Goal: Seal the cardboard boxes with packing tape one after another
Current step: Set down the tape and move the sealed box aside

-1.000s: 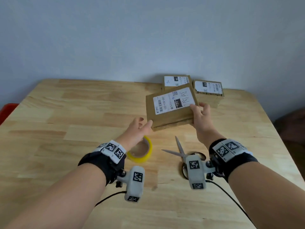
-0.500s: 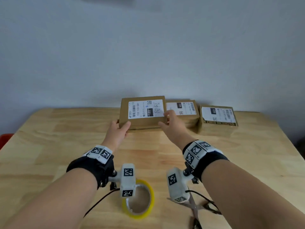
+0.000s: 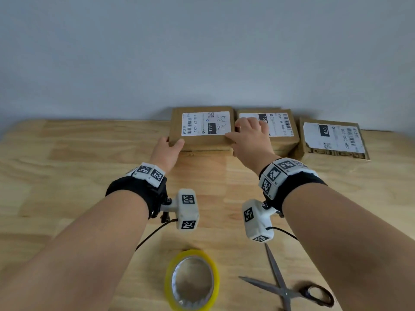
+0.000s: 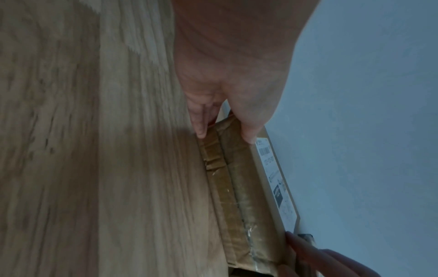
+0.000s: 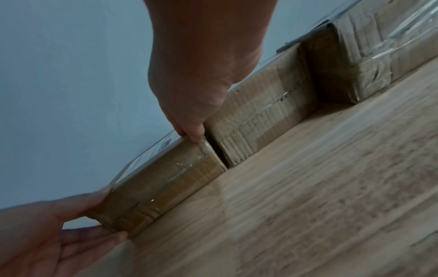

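Carried taped box (image 3: pixel 203 129) from mid-bench to the far row, left of two others; left hand (image 3: pixel 167 151) and right hand (image 3: pixel 249 140) fingers still gripping its ends—release, next box.

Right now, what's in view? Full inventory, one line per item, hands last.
brown cardboard boxes with white shipping labels: 3, in a row at the table's far edge by the wall; left one held at both ends, middle one close beside it, right one apart.
yellow-rimmed roll of clear packing tape: 1, lying flat, near edge of table.
grey metal scissors with dark handles: 1, blades open, right of the roll.
light wooden table: 1, under everything.
grey-blue wall: behind the boxes.
wrist cameras with black bands and marker tags: 2, one per wrist.
left hand: grips left box's left end.
right hand: grips its right end.
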Tool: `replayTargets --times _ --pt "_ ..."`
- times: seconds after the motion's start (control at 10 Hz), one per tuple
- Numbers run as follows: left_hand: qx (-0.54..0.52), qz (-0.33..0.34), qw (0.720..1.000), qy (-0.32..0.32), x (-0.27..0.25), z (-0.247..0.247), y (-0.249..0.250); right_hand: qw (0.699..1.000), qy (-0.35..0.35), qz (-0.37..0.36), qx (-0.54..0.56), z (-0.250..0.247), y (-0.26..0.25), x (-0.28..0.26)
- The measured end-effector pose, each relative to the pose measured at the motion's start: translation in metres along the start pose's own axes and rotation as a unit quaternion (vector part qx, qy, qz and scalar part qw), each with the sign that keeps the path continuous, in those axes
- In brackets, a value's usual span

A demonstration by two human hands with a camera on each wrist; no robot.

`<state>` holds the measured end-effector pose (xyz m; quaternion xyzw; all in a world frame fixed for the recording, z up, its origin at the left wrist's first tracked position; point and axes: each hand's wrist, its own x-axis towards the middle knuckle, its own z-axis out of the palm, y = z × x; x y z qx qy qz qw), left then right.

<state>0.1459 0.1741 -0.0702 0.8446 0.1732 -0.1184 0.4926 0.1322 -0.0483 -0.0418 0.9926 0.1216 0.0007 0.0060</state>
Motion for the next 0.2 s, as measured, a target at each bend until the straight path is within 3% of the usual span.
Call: replayTargets --times 0.2 --pt "0.040 -0.002 0.999 0.030 -0.0046 0.0023 -0.0002 0.999 -0.015 0.015 0.032 -0.0011 -0.0033 -0.0060"
